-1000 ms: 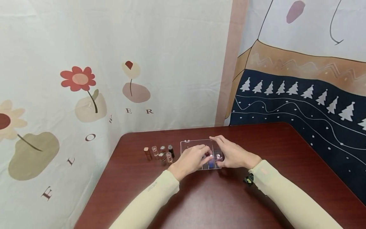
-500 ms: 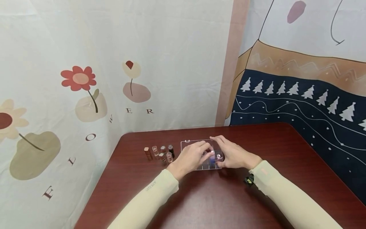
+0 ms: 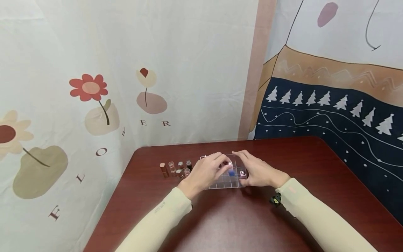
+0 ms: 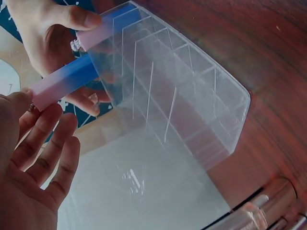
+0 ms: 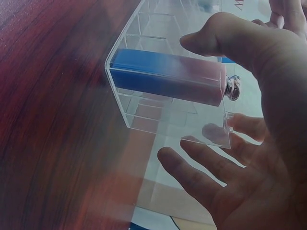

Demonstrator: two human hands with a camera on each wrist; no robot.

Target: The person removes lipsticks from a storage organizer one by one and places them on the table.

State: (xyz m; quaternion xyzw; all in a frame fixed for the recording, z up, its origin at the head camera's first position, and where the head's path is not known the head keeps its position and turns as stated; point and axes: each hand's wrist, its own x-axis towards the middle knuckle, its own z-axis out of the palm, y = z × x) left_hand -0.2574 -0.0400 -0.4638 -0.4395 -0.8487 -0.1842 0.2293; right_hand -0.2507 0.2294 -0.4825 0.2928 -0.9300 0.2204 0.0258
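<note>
My left hand [image 3: 203, 172] pinches a lipstick tube [image 4: 64, 81], squared and fading from pink to blue, by its pink end between thumb and fingertips. The other fingers are loosely bent. The tube's blue end is at the open top of a clear divided organizer box [image 4: 192, 86]; whether it dips inside, I cannot tell. My right hand [image 3: 259, 171] holds the box's right end, thumb on the near side and fingers on the far side. Within that end stands a matching pink-and-blue lipstick tube [image 5: 168, 74] with a silver ring-like knob.
Left of the box several other lipsticks stand together, including a copper-brown one [image 3: 163, 169] and a clear-capped one [image 3: 171, 167]. A dark red wooden table [image 3: 220, 224] lies beneath. Printed curtains [image 3: 201, 70] hang behind it.
My left hand has moved up and to the left with the pink-and-blue lipstick tube, baring more of the box's front compartments. The right hand keeps its hold on the box.
</note>
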